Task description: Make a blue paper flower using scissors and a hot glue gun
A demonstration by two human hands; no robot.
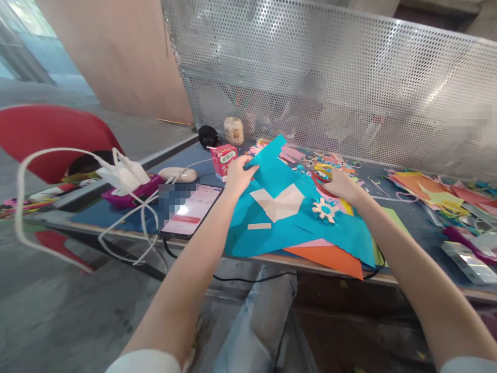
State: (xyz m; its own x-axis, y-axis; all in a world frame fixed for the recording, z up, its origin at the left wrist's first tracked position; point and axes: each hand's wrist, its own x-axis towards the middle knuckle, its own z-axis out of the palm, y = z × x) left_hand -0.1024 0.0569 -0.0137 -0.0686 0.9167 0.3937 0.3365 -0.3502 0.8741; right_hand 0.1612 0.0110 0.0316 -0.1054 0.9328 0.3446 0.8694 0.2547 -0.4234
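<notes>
My left hand [239,175] pinches the upper left edge of a large teal paper sheet [291,228] and lifts that corner off the table. My right hand [341,185] is closed around red-handled scissors [320,178] at the sheet's right side. A pale cut-out snowflake shape [326,210] lies on the teal sheet just below my right hand. Cream paper pieces [281,202] lie in the sheet's middle. An orange sheet [330,256] and a pink one stick out beneath it at the table's front edge.
A phone [190,210] with a lit screen lies left of the paper, beside a small pink drink carton [224,160]. White cables and a charger [124,176] sit further left. Coloured paper scraps [435,191] cover the right side. A perforated metal screen [330,77] stands behind the table.
</notes>
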